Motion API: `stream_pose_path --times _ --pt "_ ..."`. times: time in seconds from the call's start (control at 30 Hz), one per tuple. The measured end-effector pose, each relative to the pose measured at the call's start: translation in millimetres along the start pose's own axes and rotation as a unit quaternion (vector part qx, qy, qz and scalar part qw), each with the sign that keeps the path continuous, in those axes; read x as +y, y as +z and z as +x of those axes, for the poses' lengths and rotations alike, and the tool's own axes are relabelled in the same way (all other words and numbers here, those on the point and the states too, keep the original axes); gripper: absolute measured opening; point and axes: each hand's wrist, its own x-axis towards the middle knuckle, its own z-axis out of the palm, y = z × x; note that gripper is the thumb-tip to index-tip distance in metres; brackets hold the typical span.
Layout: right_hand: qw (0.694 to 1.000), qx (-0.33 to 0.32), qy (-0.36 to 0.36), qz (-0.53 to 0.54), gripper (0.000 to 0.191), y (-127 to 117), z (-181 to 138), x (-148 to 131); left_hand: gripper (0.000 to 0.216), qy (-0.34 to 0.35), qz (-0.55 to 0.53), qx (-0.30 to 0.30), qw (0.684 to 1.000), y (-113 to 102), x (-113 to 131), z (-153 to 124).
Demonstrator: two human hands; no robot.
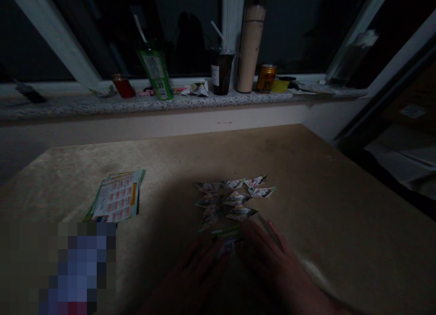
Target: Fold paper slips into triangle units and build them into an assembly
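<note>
In dim light, my left hand [195, 272] and my right hand [269, 256] rest low on a brown table [323, 192], fingertips meeting on a small folded printed paper piece [227, 243]. Both hands press on it with fingers bent; the piece is partly hidden under them. Just beyond lie several folded paper pieces [233, 199] in a loose cluster. A stack of printed flyers [117, 197] lies flat to the left, away from both hands.
A stone windowsill [102, 103] runs along the back with a green carton [156, 72], a dark cup with a straw [221, 72], a tall beige bottle [250, 47], a gold can [266, 77] and a red object [123, 85]. A blurred patch covers the lower left.
</note>
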Motion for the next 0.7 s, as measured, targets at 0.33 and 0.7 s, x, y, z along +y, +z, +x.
stream_pose_path --times 0.33,0.7 --pt "0.999 0.034 0.021 -0.025 0.048 1.2 -6.2 -1.3 0.087 0.010 -0.059 -0.020 0.998 -10.5 -3.2 -2.1" --pt "0.998 0.047 -0.023 0.026 0.048 -3.5 -1.9 1.4 0.065 0.040 0.031 0.042 0.998 3.4 -9.2 -13.0"
